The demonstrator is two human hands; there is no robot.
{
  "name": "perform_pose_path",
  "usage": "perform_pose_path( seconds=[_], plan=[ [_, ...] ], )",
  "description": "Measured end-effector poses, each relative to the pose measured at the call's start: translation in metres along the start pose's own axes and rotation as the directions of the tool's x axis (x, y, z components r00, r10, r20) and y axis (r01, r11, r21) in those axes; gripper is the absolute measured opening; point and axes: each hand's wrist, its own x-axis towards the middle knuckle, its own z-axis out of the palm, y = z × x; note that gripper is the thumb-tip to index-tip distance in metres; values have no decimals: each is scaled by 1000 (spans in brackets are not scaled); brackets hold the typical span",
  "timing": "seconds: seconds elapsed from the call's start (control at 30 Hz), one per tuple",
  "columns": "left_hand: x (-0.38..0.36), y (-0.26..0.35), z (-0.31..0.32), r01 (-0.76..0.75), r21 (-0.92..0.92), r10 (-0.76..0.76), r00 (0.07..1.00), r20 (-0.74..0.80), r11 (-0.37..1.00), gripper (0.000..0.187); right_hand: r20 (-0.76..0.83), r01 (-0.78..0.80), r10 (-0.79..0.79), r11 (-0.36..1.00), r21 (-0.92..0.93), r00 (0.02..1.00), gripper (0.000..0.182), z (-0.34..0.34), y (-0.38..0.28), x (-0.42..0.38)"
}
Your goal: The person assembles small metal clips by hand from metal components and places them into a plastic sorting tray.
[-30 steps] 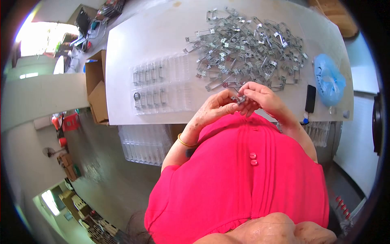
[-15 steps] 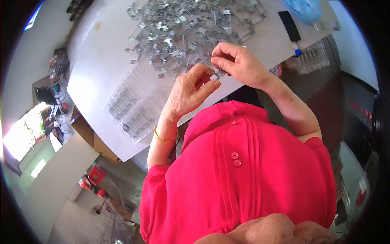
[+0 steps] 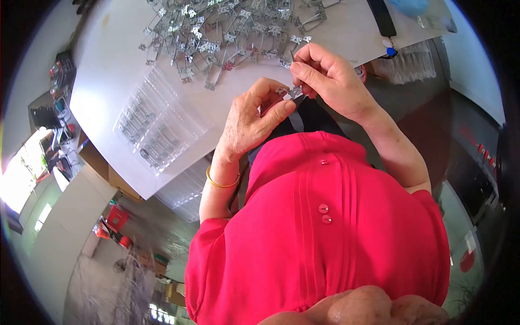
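Note:
My left hand (image 3: 252,116), with a yellow bangle at the wrist, pinches a small metal bracket (image 3: 294,92) between thumb and fingers. At the bracket's other side my right hand (image 3: 333,81) has its thumb and index finger closed on a thin grey piece (image 3: 293,56), whose shape is mostly hidden. Beyond both hands a heap of silvery metal brackets (image 3: 216,32) covers the far part of the white table (image 3: 97,108). To the left of my left hand lie clear plastic trays (image 3: 157,122) with metal parts in their slots.
A black phone (image 3: 382,19) with a blue tag lies at the table's far right, near a blue plastic bag (image 3: 410,6). More clear trays (image 3: 414,64) are stacked below the right edge, others (image 3: 184,189) below the front edge. A cardboard box (image 3: 103,168) stands at the left.
The view has shifted, so the table and heap appear further left and higher. My right hand has risen slightly from the bracket, with a thin piece now visible at its fingertips.

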Motion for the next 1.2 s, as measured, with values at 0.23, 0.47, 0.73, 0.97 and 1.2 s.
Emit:
perform_pose_path(
  seconds=[0.23, 0.47, 0.73, 0.97, 1.2],
  plan=[
    [-30, -4, 44, 6, -23, -9, 992, -123, 1000, 31, 123, -22, 34, 995, -95, 992, 15, -15, 7, -25],
    [-59, -9, 84, 25, -124, -55, 967, -248, 992, 32, 271, -18, 45, 995, -103, 961, 15, -22, 20, -39],
    [-73, -10, 79, 76, -141, -108, 966, -237, 987, 34, 208, -67, 88, 992, -108, 974, 13, -10, 24, -53],
    [-99, -25, 60, 198, -205, -234, 957, -170, 958, 35, 227, -103, 128, 988, -118, 965, 11, 20, 45, -56],
    [-123, -36, 51, 132, -308, -193, 965, -178, 942, 32, 249, -99, 124, 989, -112, 960, 12, 46, 48, -62]
  ],
)
